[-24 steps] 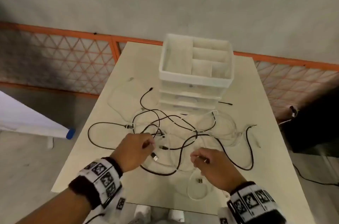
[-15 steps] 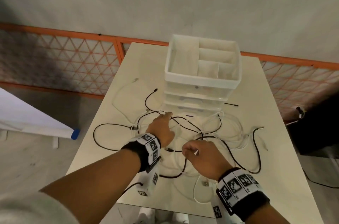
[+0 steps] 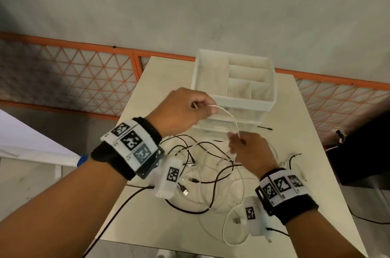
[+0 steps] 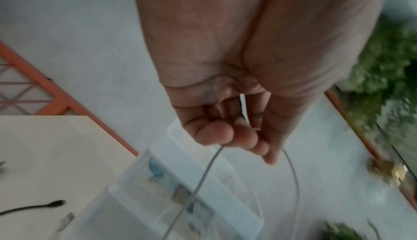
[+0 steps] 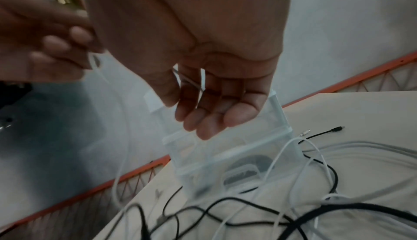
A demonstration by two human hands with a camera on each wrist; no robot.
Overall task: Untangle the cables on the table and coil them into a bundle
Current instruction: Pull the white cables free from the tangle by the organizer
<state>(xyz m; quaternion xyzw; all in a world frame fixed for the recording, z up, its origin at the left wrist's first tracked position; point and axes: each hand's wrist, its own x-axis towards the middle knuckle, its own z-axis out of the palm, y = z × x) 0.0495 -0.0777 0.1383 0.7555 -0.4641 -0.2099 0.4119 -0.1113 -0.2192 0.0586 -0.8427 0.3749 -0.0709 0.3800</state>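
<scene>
A tangle of black and white cables [image 3: 211,171] lies on the cream table [image 3: 306,135], in front of the organizer. My left hand [image 3: 202,107] is raised above the tangle and pinches the end of a thin white cable [image 3: 230,116]. In the left wrist view that white cable [image 4: 244,108] sits inside the curled fingers of the left hand [image 4: 239,133], and two strands hang down. The cable arcs down to my right hand [image 3: 236,141], which pinches it lower. In the right wrist view the thumb and fingers of my right hand [image 5: 187,104] close on the strand over the tangle [image 5: 248,213].
A white plastic drawer organizer [image 3: 261,103] with open top compartments stands at the table's back centre. A loose black connector [image 3: 264,128] lies to its right. An orange mesh fence [image 3: 84,71] runs behind the table. A dark object [image 3: 363,148] stands off the right edge.
My left hand has risen from the tangle, lifting the white cable's end toward the organizer. My right hand has moved forward and up along the same cable.
</scene>
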